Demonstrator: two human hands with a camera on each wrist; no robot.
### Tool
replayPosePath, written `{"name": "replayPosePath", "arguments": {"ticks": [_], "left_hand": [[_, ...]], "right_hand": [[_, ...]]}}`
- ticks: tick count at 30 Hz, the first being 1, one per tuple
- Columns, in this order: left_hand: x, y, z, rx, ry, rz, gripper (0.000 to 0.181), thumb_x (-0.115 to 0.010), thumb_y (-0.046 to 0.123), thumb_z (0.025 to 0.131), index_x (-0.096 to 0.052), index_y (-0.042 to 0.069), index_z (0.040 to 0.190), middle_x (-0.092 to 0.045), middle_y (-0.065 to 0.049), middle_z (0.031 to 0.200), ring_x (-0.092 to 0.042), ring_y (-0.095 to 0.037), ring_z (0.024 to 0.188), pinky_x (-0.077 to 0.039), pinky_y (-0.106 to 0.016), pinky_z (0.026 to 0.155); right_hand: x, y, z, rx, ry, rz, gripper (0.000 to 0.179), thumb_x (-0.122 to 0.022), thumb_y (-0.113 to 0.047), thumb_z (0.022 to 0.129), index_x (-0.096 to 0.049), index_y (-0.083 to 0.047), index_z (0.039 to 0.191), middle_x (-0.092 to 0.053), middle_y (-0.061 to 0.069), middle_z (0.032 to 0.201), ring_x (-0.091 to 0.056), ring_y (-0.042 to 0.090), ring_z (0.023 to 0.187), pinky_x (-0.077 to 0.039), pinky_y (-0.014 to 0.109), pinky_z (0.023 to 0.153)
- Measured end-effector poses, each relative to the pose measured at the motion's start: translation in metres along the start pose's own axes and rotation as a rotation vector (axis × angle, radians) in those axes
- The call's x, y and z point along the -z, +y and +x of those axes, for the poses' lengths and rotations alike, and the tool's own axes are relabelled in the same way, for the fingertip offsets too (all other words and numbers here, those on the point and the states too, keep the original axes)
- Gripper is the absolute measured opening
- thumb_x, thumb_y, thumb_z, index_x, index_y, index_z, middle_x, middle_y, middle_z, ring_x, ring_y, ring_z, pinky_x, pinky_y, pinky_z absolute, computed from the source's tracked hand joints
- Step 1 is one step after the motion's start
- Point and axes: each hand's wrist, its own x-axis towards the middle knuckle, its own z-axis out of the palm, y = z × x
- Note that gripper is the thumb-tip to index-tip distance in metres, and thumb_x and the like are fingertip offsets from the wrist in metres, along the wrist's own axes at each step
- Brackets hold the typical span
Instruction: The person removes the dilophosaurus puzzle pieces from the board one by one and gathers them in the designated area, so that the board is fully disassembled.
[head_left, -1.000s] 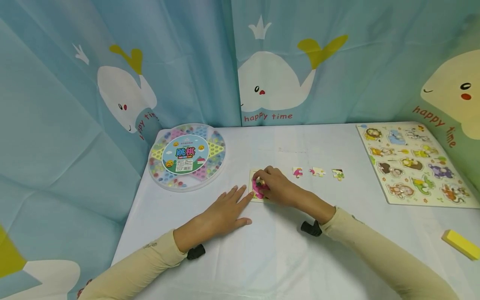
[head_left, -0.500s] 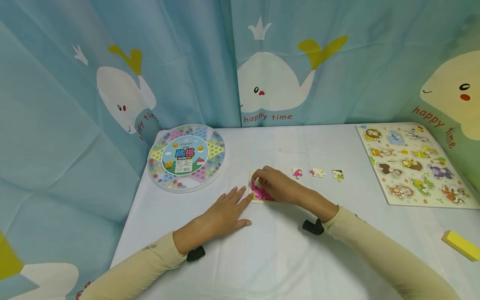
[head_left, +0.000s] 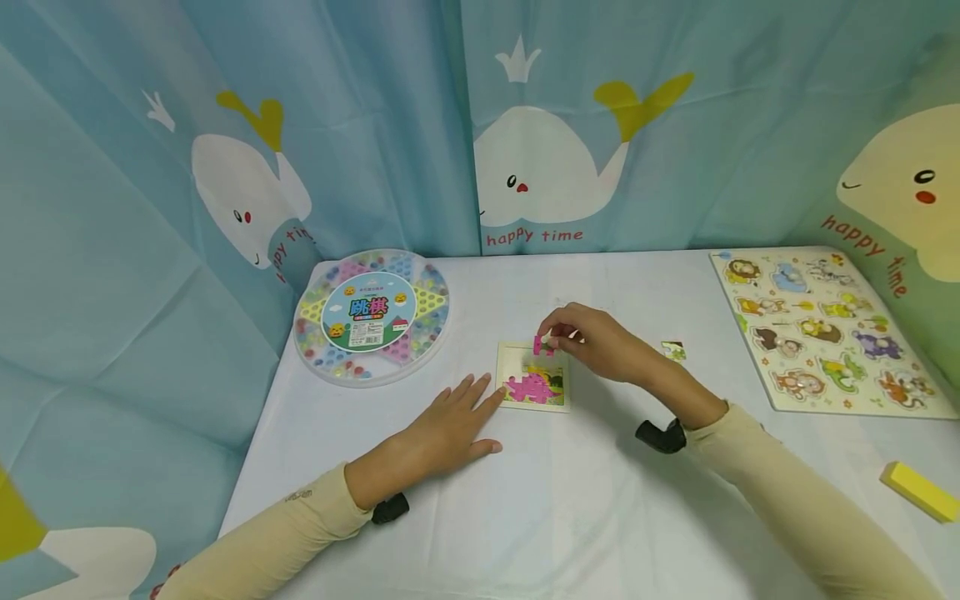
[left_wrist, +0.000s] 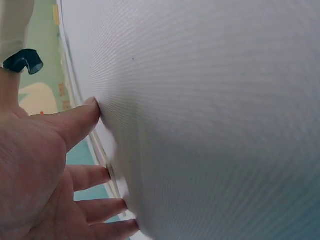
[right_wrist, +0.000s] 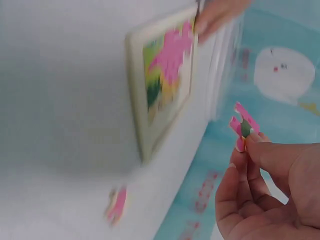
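My left hand [head_left: 455, 422] lies spread on the white cloth, its index fingertip at the lower left corner of a small jigsaw puzzle tray [head_left: 566, 396]. Pink joined pieces [head_left: 534, 387] fill the lower part of that tray; its upper part shows a pale base. Raised by the tray's upper right corner, my right hand [head_left: 600, 342] pinches a pink and green jigsaw piece [right_wrist: 245, 125] between thumb and fingers. Another pink jigsaw piece [right_wrist: 116, 205] lies on the cloth in the right wrist view. A green and white piece [head_left: 673, 350] lies beyond the right wrist.
A round Chinese checkers box [head_left: 372, 379] with coloured marbles stands at the back left. At the right lies an animal peg puzzle board [head_left: 817, 400], with a yellow block [head_left: 921, 492] in front of it. A whale-print curtain [head_left: 420, 125] hangs behind the table.
My right hand has lifted off the tray and moved up and right, with a jigsaw piece now showing in its fingertips. More of the tray is uncovered. The left hand stays put.
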Motion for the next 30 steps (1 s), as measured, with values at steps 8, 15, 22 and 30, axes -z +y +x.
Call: {"name": "replayPosePath", "arguments": {"ticks": [8,15,22,30], "left_hand": [[0.001,0.001,-0.001,0.004,-0.001,-0.013,0.076,-0.06,0.049,0.106,-0.033,0.012,0.167,-0.026,-0.018,0.173,-0.026,-0.041,0.159,-0.032,-0.059,0.124],[-0.001,0.0,0.0,0.012,-0.008,-0.022,0.076,-0.059,0.05,0.106,-0.032,0.013,0.167,-0.025,-0.017,0.174,-0.024,-0.041,0.16,-0.031,-0.059,0.125],[0.0,0.001,-0.001,0.027,-0.02,-0.019,0.077,-0.057,0.052,0.107,-0.029,0.015,0.168,-0.022,-0.015,0.175,-0.021,-0.038,0.161,-0.028,-0.058,0.126],[-0.002,0.0,0.0,0.023,-0.016,-0.014,0.078,-0.057,0.053,0.106,-0.029,0.015,0.168,-0.022,-0.015,0.175,-0.021,-0.039,0.161,-0.028,-0.058,0.126]], "right_hand": [[0.034,0.027,-0.025,-0.179,-0.018,0.037,0.014,-0.064,-0.001,0.103,-0.07,-0.004,0.116,-0.068,0.01,0.1,-0.069,0.029,0.094,-0.056,0.032,0.078],[0.033,0.053,-0.048,-0.242,-0.047,0.005,0.014,-0.064,-0.001,0.103,-0.072,-0.005,0.115,-0.068,0.006,0.102,-0.065,0.023,0.099,-0.053,0.029,0.083],[0.018,0.058,-0.057,-0.225,-0.059,0.034,0.014,-0.066,0.001,0.101,-0.072,-0.005,0.112,-0.07,0.005,0.104,-0.063,0.022,0.099,-0.053,0.024,0.087],[0.003,0.054,-0.055,-0.225,-0.043,-0.032,0.01,-0.068,-0.003,0.101,-0.073,-0.005,0.11,-0.071,0.005,0.102,-0.061,0.021,0.095,-0.053,0.039,0.087]]}}
